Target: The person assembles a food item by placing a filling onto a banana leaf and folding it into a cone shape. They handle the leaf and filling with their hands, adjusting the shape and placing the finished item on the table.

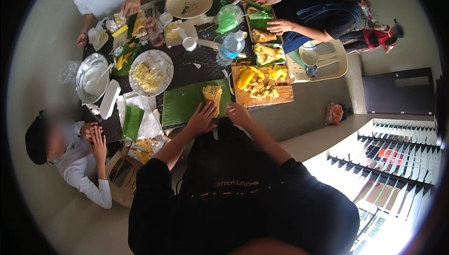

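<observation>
orange snack packet [335, 113] on the floor right of the table; green plastic bag [229, 18] near the plate.

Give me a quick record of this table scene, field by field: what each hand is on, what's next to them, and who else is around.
left hand: flat on the banana leaf, fingers at the yellow food piece
right hand: at the table edge, beside the wooden board
on the board: yellow fruit pieces
behind: water bottle, plate of grated food, metal bowl
others: three people seated around the table

Matt green leaf [187, 101], rough wooden board [276, 97]
</observation>
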Tool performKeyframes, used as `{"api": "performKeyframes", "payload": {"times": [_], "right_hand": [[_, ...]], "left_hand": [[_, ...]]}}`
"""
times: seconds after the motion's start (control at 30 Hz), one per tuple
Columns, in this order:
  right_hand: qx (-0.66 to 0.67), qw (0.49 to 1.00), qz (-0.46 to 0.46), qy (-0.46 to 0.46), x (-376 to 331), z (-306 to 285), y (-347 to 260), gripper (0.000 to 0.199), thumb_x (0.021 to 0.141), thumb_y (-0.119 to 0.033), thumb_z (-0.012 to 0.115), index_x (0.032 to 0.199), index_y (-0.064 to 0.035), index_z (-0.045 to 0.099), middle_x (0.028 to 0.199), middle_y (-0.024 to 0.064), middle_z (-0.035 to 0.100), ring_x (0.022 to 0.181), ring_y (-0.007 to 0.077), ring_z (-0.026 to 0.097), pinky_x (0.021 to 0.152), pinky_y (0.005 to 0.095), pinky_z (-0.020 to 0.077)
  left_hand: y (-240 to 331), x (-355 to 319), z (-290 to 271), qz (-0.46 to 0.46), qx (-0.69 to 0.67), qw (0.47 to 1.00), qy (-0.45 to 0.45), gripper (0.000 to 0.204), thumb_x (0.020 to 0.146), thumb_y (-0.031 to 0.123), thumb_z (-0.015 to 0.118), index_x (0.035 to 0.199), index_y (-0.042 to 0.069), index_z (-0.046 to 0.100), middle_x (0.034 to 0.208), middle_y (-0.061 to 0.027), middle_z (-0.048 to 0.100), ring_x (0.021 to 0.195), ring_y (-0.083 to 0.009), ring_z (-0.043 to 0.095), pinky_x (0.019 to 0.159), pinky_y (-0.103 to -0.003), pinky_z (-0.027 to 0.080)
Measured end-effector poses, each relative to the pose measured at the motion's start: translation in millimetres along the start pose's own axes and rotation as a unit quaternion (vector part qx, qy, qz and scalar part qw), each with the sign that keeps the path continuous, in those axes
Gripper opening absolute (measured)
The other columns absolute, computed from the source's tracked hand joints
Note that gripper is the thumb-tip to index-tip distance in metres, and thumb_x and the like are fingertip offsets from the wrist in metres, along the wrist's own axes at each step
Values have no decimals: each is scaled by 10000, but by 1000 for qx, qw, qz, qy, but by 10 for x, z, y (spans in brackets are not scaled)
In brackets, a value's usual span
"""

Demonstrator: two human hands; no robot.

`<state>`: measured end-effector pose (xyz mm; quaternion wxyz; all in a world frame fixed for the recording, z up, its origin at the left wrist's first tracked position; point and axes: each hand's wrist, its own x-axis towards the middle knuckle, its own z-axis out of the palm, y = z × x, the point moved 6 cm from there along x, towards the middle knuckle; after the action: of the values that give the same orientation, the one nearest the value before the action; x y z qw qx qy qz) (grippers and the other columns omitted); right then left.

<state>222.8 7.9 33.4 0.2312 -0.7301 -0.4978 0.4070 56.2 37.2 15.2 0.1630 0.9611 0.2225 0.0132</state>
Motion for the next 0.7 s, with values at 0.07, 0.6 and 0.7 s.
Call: {"api": "performKeyframes", "payload": {"times": [0.07, 0.6, 0.7], "right_hand": [[6, 1000, 15, -4, -16, -7, 61, 365, 781, -256, 642, 1053, -20, 581, 916, 128, 658, 852, 248, 647, 760, 349, 505], [3, 999, 40, 35, -77, -67, 212, 374, 768, -292, 612, 1045, -44, 573, 913, 139, 647, 902, 321, 619, 797, 391, 489], [2, 999, 41, 35, -125, -67, 138, 392, 754, -280, 619, 1056, -33, 585, 900, 140, 656, 903, 305, 626, 796, 389, 492]], "left_hand": [[2, 25, -14, -4, -4, 1000, 3, 709, 864, 494, 463, 1390, 48, 298, 1472, -131, 239, 1383, -289, 150, 1098, -515, 146], [-66, -3, -140, -1, -30, 999, 11, 648, 857, 395, 514, 1373, 49, 331, 1455, -121, 281, 1377, -295, 176, 1094, -512, 159], [-146, -105, -184, -43, -39, 997, 58, 617, 863, 352, 521, 1368, 48, 339, 1442, -125, 302, 1370, -301, 194, 1091, -502, 175]]}}
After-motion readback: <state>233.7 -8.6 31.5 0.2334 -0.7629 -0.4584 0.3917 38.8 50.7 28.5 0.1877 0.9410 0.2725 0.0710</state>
